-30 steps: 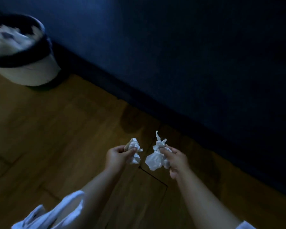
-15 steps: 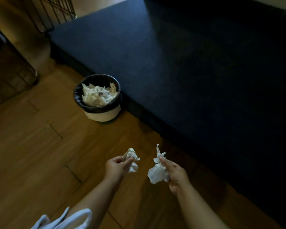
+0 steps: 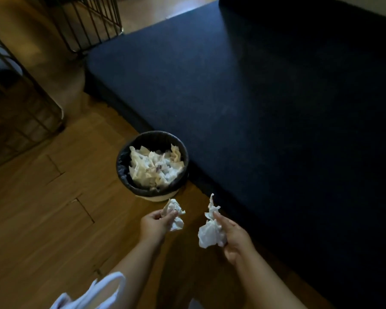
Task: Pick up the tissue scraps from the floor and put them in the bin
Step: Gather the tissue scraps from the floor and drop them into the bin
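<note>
Pinching tissue scrap [image 3: 176,214] in left hand [image 3: 154,225], another scrap [image 3: 210,234] in right hand [image 3: 234,238] — bin [image 3: 143,192] just beyond; tissue-heaped

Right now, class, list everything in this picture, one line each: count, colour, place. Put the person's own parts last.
floor: one, brown wood; left and bottom.
platform: one, dark blue; right and top.
bin: one, black liner, pale base; on floor against platform.
crumpled paper: heap, white; inside bin.
wire racks: two, dark; upper left.
left scrap: one, white; just short of bin.
right scrap: one, white; beside it.
sleeve: one, white; bottom left.
left hand: grips left scrap.
right hand: pinches right scrap.
</note>
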`<state>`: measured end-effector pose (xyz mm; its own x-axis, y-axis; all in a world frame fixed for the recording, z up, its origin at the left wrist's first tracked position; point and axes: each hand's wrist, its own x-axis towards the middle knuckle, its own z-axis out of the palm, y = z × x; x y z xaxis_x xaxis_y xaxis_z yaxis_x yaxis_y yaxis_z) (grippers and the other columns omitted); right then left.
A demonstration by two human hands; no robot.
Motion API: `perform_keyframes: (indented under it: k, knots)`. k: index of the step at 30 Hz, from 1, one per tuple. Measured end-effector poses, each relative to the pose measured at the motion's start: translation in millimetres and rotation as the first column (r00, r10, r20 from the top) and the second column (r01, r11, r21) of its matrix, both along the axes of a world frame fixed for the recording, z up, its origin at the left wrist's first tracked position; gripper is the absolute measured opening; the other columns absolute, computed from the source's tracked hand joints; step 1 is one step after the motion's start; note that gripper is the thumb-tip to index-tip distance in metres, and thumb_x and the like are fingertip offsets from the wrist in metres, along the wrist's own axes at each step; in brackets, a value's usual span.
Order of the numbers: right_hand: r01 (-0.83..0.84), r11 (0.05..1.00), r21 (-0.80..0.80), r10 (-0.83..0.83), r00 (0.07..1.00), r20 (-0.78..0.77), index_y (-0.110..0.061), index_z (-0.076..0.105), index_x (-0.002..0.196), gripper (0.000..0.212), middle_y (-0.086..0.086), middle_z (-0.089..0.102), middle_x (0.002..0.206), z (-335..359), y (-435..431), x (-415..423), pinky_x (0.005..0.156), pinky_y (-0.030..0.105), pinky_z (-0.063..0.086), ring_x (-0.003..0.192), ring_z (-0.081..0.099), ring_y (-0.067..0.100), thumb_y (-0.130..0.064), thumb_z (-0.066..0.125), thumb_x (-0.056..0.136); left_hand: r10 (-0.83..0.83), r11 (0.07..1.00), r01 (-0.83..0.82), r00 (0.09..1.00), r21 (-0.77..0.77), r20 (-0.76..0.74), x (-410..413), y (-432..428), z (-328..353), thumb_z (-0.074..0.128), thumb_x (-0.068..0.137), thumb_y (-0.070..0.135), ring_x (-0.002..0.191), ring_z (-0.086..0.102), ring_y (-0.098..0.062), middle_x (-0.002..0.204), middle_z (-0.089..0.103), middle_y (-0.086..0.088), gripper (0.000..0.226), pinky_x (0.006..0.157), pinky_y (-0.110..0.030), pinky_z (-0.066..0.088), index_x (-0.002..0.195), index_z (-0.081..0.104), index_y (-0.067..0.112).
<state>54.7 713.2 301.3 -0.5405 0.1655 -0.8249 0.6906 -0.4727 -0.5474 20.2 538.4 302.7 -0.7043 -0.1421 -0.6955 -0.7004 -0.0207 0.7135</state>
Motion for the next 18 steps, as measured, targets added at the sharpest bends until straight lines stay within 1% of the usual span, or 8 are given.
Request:
perform_keyframes:
  k: [2, 5, 7, 10, 13, 15, 17, 18]
  knots:
    - [-0.040, 0.999, 0.000, 0.040, 0.999, -0.005, -0.009, 0.068, 0.109, 0.059, 0.013, 0.069, 0.107, -10.2, -14.1, -43.5, 0.048, 0.022, 0.048, 0.090, 0.066, 0.024, -0.035, 0.078, 0.058, 0.022, 1.000, -0.022, 0.999, -0.022, -0.025, -40.6, -14.2, -8.5, 0.070, 0.080, 0.015, 0.080, 0.060, -0.020, 0.095, 0.066, -0.013, 0.027, 0.068, -0.027, 0.049, 0.103, 0.065, 0.003]
    - [-0.029, 1.000, 0.005, 0.029, 1.000, -0.010, -0.006, 0.066, 0.110, 0.044, 0.014, 0.068, 0.106, -25.3, -39.7, -106.0, 0.040, 0.019, 0.046, 0.079, 0.063, 0.020, -0.026, 0.076, 0.072, 0.048, 0.998, -0.049, 0.999, -0.041, -0.022, -88.9, -34.8, -24.3, 0.070, 0.080, 0.015, 0.073, 0.058, -0.016, 0.085, 0.066, -0.010, 0.028, 0.064, -0.026, 0.047, 0.103, 0.066, -0.001]
    - [0.002, 1.000, -0.008, -0.002, 1.000, -0.018, -0.006, 0.066, 0.109, 0.037, 0.014, 0.067, 0.106, -37.4, -58.8, -146.1, 0.048, 0.024, 0.053, 0.082, 0.064, 0.023, -0.022, 0.074, 0.076, 0.056, 0.997, -0.057, 0.998, -0.060, -0.014, -120.5, -47.5, -36.7, 0.070, 0.081, 0.016, 0.071, 0.057, -0.016, 0.084, 0.065, -0.008, 0.032, 0.060, -0.025, 0.046, 0.105, 0.065, -0.004]
    - [0.041, 0.999, -0.017, -0.041, 0.999, -0.008, -0.008, 0.064, 0.110, 0.032, 0.015, 0.067, 0.109, -54.7, -87.0, -200.8, 0.077, 0.040, 0.057, 0.093, 0.065, 0.028, -0.019, 0.071, 0.080, 0.035, 0.998, -0.034, 0.999, -0.061, 0.012, -169.9, -63.2, -51.5, 0.069, 0.082, 0.019, 0.091, 0.064, -0.029, 0.104, 0.067, -0.017, 0.039, 0.075, -0.037, 0.053, 0.113, 0.061, -0.002]
    - [0.111, 0.993, -0.026, -0.112, 0.994, -0.008, -0.003, 0.061, 0.114, 0.032, 0.018, 0.066, 0.109, -73.4, -114.5, -247.8, 0.068, 0.039, 0.059, 0.086, 0.066, 0.030, -0.014, 0.065, 0.084, 0.019, 0.997, -0.018, 1.000, -0.080, 0.016, -217.3, -77.0, -62.5, 0.068, 0.084, 0.019, 0.097, 0.063, -0.031, 0.107, 0.064, -0.012, 0.040, 0.077, -0.035, 0.051, 0.119, 0.057, 0.002]
    - [0.134, 0.991, -0.014, -0.134, 0.991, 0.031, -0.005, 0.061, 0.113, 0.032, 0.021, 0.066, 0.110, -87.2, -127.7, -270.3, 0.080, 0.052, 0.056, 0.096, 0.066, 0.037, -0.015, 0.066, 0.083, -0.004, 0.996, 0.006, 1.000, -0.087, 0.017, -243.5, -82.9, -68.1, 0.065, 0.086, 0.019, 0.091, 0.061, -0.027, 0.098, 0.061, -0.008, 0.031, 0.081, -0.037, 0.052, 0.113, 0.060, 0.004]
    - [0.151, 0.988, 0.014, -0.151, 0.987, 0.054, -0.006, 0.061, 0.113, 0.034, 0.022, 0.066, 0.110, -98.9, -136.7, -287.5, 0.088, 0.059, 0.050, 0.103, 0.064, 0.039, -0.017, 0.067, 0.082, -0.052, 0.994, 0.055, 0.998, -0.098, 0.029, -265.6, -89.8, -76.6, 0.062, 0.088, 0.019, 0.080, 0.059, -0.023, 0.087, 0.061, -0.008, 0.009, 0.077, -0.036, 0.051, 0.085, 0.062, 0.011]
    - [0.156, 0.987, 0.028, -0.158, 0.985, 0.064, -0.006, 0.061, 0.114, 0.033, 0.020, 0.067, 0.110, -103.9, -139.4, -294.3, 0.090, 0.059, 0.049, 0.104, 0.063, 0.038, -0.018, 0.067, 0.083, -0.096, 0.990, 0.099, 0.995, -0.103, 0.038, -274.3, -92.9, -80.5, 0.061, 0.089, 0.019, 0.078, 0.058, -0.022, 0.083, 0.061, -0.008, 0.013, 0.074, -0.034, 0.050, 0.077, 0.058, 0.014]
